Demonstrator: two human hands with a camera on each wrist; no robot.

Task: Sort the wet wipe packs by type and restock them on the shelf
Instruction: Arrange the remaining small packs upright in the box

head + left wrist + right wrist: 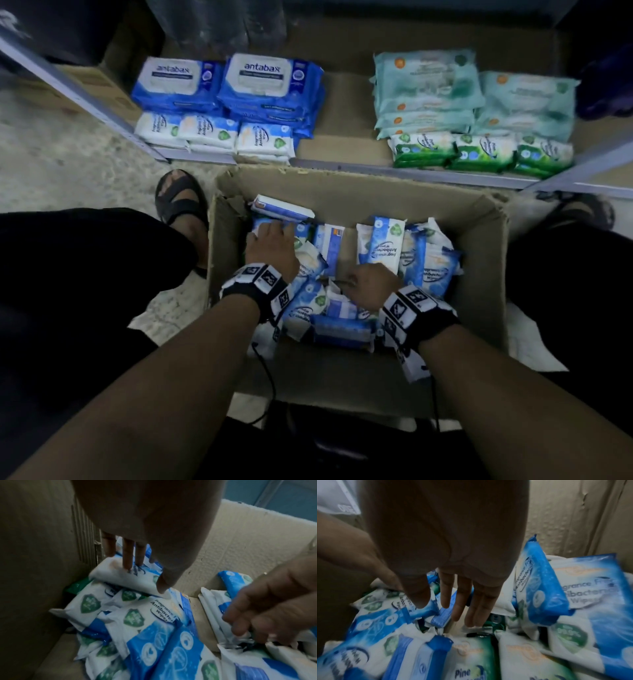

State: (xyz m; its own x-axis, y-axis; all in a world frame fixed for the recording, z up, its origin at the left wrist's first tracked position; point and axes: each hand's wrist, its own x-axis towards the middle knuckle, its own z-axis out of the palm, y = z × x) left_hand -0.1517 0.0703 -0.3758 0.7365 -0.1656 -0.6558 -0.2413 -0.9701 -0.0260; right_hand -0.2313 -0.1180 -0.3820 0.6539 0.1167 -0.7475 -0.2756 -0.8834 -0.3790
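Observation:
An open cardboard box (pixel 359 190) on the floor holds several loose blue-and-white wet wipe packs (pixel 380 246), and a green-and-white pine pack (pixel 471 660) lies among them. My left hand (pixel 270 240) is at the box's far left. Its straight fingers (pixel 127 559) rest on a white-and-blue pack (pixel 118 577) and the thumb touches that pack's near edge. My right hand (pixel 368 284) hovers over the middle of the pile with fingers (pixel 469 609) spread and straight, pointing down into a gap between packs and holding nothing.
On the low shelf (pixel 428 173) beyond the box, large blue packs (pixel 270 82) and small blue-and-white packs (pixel 265 138) stand at the left. Teal packs (pixel 428 82) and small green packs (pixel 483 152) stand at the right, with bare cardboard (pixel 346 137) between. My sandalled foot (pixel 181 205) is left of the box.

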